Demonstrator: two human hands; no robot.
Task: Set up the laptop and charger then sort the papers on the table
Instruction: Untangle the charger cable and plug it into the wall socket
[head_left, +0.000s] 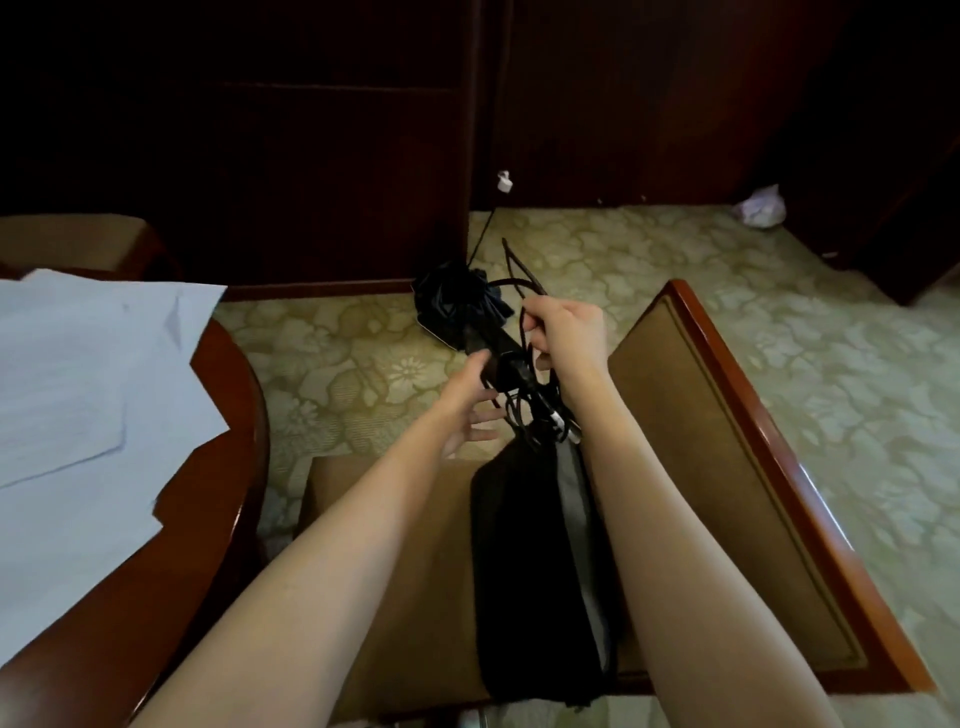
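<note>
Lying across the wooden table (208, 519) at left are loose white papers (88, 374); the chair (727, 441) beside it carries a black bag (524, 545). Above the bag's far end the right hand (569, 338) curls tight round the tangled charger (511, 371) cable, while the left hand (467, 402), fingers spread, touches its brick.

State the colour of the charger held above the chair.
The charger is black, brick and cable alike; the head view shows it.

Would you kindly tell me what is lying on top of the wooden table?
Loose white papers overlap across the table; only its rim shows bare. Anything beneath the sheets is hidden.
</note>
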